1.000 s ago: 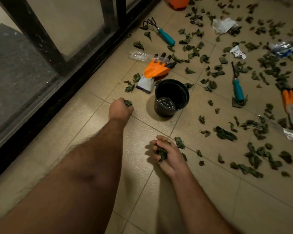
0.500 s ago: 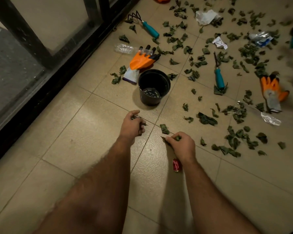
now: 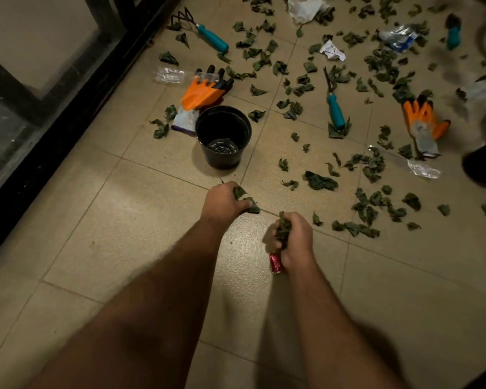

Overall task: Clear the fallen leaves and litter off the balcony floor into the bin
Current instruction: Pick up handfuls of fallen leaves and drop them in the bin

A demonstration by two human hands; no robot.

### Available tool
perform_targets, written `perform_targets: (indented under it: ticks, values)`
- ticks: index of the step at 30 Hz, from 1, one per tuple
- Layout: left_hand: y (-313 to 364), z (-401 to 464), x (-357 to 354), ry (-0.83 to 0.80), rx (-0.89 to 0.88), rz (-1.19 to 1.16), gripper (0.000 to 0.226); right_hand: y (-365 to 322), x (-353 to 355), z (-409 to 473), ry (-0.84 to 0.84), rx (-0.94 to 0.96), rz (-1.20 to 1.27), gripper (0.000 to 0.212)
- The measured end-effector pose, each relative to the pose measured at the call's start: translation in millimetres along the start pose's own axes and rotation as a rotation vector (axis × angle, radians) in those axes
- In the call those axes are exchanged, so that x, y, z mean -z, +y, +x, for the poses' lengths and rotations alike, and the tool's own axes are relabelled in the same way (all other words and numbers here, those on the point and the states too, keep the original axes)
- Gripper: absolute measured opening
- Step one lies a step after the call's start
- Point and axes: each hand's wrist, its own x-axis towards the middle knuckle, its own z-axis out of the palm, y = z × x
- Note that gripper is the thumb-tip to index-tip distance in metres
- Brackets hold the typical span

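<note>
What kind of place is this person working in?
Probably a home balcony used for gardening: a tiled floor strewn with leaves, a black plant pot, a hand rake, and gardening gloves.

hands: two, left (image 3: 223, 202) and right (image 3: 293, 240), each holding leaves
pots: one, black (image 3: 222, 136)
gloves: two, orange, one (image 3: 201, 95) beside the pot, one (image 3: 424, 126) well to the right
teal-handled tools: three in view, a rake (image 3: 208, 36), a fork (image 3: 334, 103), and a blurred one (image 3: 453, 35) at the far right
paper scraps: two, a large white (image 3: 305, 8) and a small white (image 3: 331, 50)
clear plastic wrappers: three, (image 3: 169, 74), (image 3: 400, 36), (image 3: 422, 169)
red wrappers: one (image 3: 275, 263), under the right wrist
loose leaves: too many to count, several dozen on the floor (image 3: 152, 220)
</note>
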Motion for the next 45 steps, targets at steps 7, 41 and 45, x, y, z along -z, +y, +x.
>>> perform_targets:
  ticks: [7, 41, 45]
  values:
    - [12.8, 0.3, -20.0, -0.057, -0.134, 0.103, 0.05, -5.8, 47.4, 20.6, -0.122, -0.067, 0.497, 0.02]
    - [50.4, -0.7, -61.1, -0.277, -0.384, 0.326, 0.046, 6.8, 59.9, 18.2, 0.426, 0.101, -0.244, 0.009]
    - [51.6, 2.1, -63.1, -0.25, -0.448, 0.423, 0.035, -0.7, 69.9, 30.2, 0.496, 0.177, -0.302, 0.012]
